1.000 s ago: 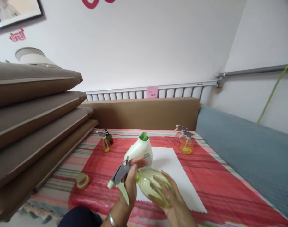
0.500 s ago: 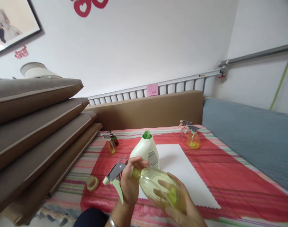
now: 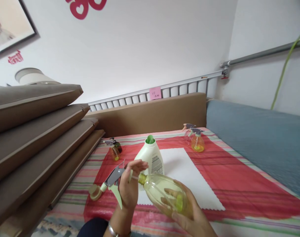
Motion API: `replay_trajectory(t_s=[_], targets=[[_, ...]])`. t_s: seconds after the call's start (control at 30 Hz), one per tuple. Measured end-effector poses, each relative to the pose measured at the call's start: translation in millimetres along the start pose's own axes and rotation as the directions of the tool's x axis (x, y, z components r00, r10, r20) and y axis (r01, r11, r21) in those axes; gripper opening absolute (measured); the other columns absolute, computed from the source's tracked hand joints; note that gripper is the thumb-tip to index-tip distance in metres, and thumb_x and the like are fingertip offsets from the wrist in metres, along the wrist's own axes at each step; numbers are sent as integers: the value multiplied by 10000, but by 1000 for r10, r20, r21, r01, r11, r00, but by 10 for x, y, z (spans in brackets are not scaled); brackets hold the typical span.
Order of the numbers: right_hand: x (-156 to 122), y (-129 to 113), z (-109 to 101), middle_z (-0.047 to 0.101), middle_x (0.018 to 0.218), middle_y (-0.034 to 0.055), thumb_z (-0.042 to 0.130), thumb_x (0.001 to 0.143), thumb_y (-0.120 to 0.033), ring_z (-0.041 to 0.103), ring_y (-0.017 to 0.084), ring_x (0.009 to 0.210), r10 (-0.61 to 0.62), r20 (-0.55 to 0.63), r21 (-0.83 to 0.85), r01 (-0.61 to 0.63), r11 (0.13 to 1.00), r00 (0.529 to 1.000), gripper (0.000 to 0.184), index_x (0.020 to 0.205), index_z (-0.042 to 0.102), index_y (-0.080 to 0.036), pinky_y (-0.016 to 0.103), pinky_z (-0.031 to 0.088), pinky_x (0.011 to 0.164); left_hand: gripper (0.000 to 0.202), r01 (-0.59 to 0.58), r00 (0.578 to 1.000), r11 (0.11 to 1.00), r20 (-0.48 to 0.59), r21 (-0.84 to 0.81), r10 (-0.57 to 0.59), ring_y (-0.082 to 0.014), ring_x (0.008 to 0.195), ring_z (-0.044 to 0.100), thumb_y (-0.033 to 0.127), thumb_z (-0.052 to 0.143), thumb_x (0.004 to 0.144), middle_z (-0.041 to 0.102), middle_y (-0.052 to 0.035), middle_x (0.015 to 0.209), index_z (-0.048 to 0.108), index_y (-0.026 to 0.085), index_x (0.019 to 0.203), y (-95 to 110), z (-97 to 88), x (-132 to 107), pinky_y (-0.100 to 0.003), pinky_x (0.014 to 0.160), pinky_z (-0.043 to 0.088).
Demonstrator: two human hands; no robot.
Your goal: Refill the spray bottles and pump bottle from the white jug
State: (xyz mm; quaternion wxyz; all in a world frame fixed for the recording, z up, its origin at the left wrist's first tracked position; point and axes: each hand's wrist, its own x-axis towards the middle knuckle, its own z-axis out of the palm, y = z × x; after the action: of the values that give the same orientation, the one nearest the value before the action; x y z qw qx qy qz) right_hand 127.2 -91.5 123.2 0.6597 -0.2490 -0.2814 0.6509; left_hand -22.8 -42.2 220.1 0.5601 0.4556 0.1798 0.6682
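Observation:
My left hand (image 3: 130,189) is closed around the collar of a grey trigger spray head (image 3: 115,177) with a pale green trigger and nozzle. My right hand (image 3: 193,210) grips the wide end of a clear yellow-green spray bottle (image 3: 156,186), which lies tilted with its neck toward my left hand. Between collar and neck there is a small gap, bridged by the dip tube. Right behind my hands stands a white detergent bottle (image 3: 152,156) with its green-rimmed mouth uncovered. A pale round cap (image 3: 94,192) rests on the red sheet left of the spray head.
A white scalloped sheet (image 3: 187,177) lies on the red covering (image 3: 229,184). Small spray bottles stand at the back left (image 3: 115,153) and back right (image 3: 197,144). Brown cushions (image 3: 36,138) are stacked at the left. A blue padded surface (image 3: 251,135) borders the right.
My left hand has moved left with the spray head, drawing its collar away from the bottle neck and baring part of the tube. The whole view has shifted slightly.

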Motion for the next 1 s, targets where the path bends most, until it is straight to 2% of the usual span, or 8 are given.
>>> replay_trajectory(t_s=[0.07, 0.17, 0.27, 0.4, 0.6, 0.77, 0.93, 1.0], targets=[[-10, -13, 13, 580, 1052, 51, 869, 459, -273, 652, 287, 870, 4, -26, 3, -4, 1000, 1000, 810, 1141, 437, -345, 544, 477, 814, 339, -8, 1000, 1000, -25, -6, 8, -240, 849, 616, 361, 464, 821, 706, -113, 875, 692, 126, 905, 56, 3, 39, -373, 856, 410], [-32, -38, 64, 602, 1013, 67, 861, 474, -338, 656, 293, 859, 25, -41, 15, -24, 1000, 999, 772, 1135, 464, -307, 536, 480, 811, 372, 73, 995, 997, -63, -40, -75, -246, 824, 623, 374, 440, 831, 711, -128, 851, 702, 114, 874, 87, 32, 64, -394, 844, 412], [-45, -50, 102, 621, 1008, 88, 828, 514, -411, 645, 309, 900, 28, 0, -2, -28, 1000, 1000, 700, 1125, 515, -276, 542, 463, 825, 377, 166, 982, 985, -85, -49, -170, -246, 815, 629, 367, 443, 829, 714, -143, 836, 707, 99, 854, 54, 73, 47, -390, 834, 413], [-64, -35, 112, 626, 1055, 104, 817, 518, -436, 619, 321, 970, -11, 40, -48, 13, 999, 999, 678, 1116, 548, -268, 547, 443, 853, 359, 213, 972, 975, -90, -61, -218, -241, 816, 632, 372, 478, 810, 717, -140, 830, 707, 99, 853, -21, 102, 2, -377, 840, 413], [-91, -40, 162, 627, 1063, 102, 799, 551, -441, 629, 316, 959, -36, -9, -52, 35, 998, 999, 679, 1142, 519, -258, 536, 459, 846, 363, 196, 979, 981, -55, 8, -195, -251, 831, 632, 388, 491, 801, 717, -145, 862, 699, 100, 877, -50, 109, -45, -382, 845, 418], [-123, -68, 253, 634, 1050, 110, 811, 521, -451, 635, 318, 945, -42, -36, -22, 41, 999, 998, 716, 1127, 500, -233, 521, 473, 835, 355, 205, 977, 978, -59, 33, -203, -255, 839, 635, 387, 492, 804, 718, -144, 858, 699, 103, 849, -34, 110, -52, -382, 833, 429], [-128, -37, 287, 660, 992, 61, 848, 471, -407, 652, 288, 893, -50, -50, -9, 50, 999, 997, 715, 1074, 487, -274, 488, 493, 795, 353, 229, 972, 973, -47, 7, -229, -259, 831, 635, 391, 488, 800, 717, -142, 845, 694, 105, 831, -51, 98, -50, -379, 802, 442], [-120, -36, 262, 671, 962, 43, 853, 462, -401, 650, 266, 895, -38, -57, -20, 37, 999, 998, 725, 1078, 491, -275, 431, 504, 778, 340, 221, 975, 975, -36, 11, -220, -261, 826, 632, 376, 482, 805, 713, -139, 842, 688, 106, 828, -53, 101, -58, -387, 799, 440]])
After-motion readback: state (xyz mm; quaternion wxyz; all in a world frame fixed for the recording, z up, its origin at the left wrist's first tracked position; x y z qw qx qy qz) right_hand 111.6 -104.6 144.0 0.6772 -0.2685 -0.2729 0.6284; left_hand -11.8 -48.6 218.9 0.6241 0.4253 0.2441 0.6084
